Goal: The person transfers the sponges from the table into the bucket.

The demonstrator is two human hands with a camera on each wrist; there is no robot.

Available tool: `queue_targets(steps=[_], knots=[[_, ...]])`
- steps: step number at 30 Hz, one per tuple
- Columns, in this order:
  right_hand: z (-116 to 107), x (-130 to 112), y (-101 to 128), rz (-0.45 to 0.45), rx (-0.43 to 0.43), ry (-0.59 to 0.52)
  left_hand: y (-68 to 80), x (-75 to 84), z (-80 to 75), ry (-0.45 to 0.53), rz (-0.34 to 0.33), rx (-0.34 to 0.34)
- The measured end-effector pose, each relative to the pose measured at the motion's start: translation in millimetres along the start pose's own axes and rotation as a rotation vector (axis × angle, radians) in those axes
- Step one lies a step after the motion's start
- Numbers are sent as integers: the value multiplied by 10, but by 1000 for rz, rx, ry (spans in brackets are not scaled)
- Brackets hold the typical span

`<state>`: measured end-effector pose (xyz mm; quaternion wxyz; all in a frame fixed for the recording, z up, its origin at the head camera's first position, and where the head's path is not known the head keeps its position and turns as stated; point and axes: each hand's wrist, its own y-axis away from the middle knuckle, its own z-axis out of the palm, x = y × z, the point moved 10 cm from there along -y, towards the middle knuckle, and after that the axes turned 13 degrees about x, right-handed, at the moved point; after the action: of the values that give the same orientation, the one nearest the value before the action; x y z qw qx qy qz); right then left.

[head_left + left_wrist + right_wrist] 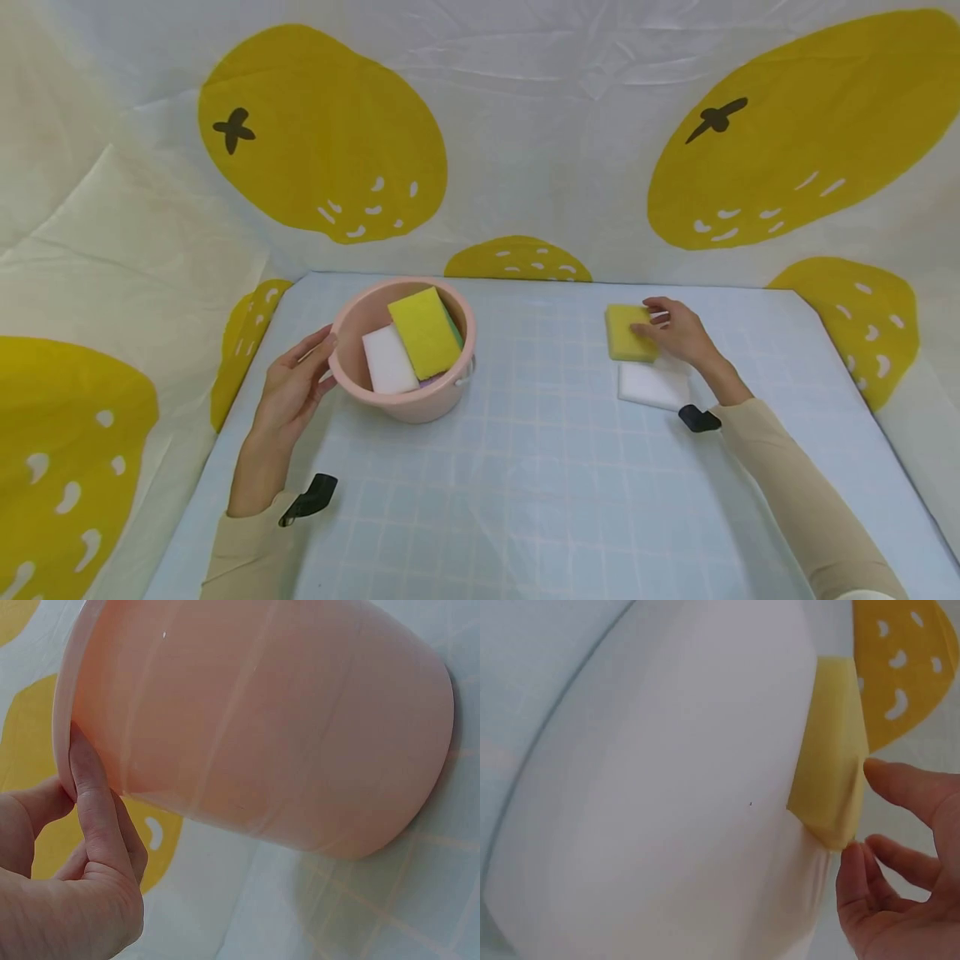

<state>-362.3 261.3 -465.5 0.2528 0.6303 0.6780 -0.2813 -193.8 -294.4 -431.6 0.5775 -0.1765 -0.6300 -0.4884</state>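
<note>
A pink bucket stands at the left, holding a white sponge, a yellow sponge and a partly hidden green piece. My left hand pinches its rim, thumb and fingers on either side, as the left wrist view shows. On the right, my right hand has thumb and fingertips at the edge of another yellow sponge. In the right wrist view the fingers meet the corner of this yellow sponge. Another white sponge lies just in front of it and fills much of that view.
The pale blue table has a faint grid pattern. White cloth with large yellow fruit prints hangs behind and at both sides. A pale handle is attached at the bucket's right side. Purple shows slightly under the sponges inside.
</note>
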Motion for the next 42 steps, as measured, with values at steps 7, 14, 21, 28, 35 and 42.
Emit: queue_targets(steps=[7, 14, 21, 28, 35, 42], knots=[[35, 60, -33, 39, -101, 73, 4, -3, -2, -11, 8, -10], [31, 55, -74, 55, -129, 98, 3, 1, -4, -9, 19, -7], [-3, 6, -66, 50, -120, 64, 7, 5, -2, -8, 14, -2], [-83, -130, -61, 9, -78, 25, -4, -7, -11, -3, 10, 7], [-162, -364, -39, -100, -57, 22, 7, -2, -24, -19, 14, 12], [-231, -559, 6, -160, -50, 20, 8, 14, -11, -16, 7, 19]])
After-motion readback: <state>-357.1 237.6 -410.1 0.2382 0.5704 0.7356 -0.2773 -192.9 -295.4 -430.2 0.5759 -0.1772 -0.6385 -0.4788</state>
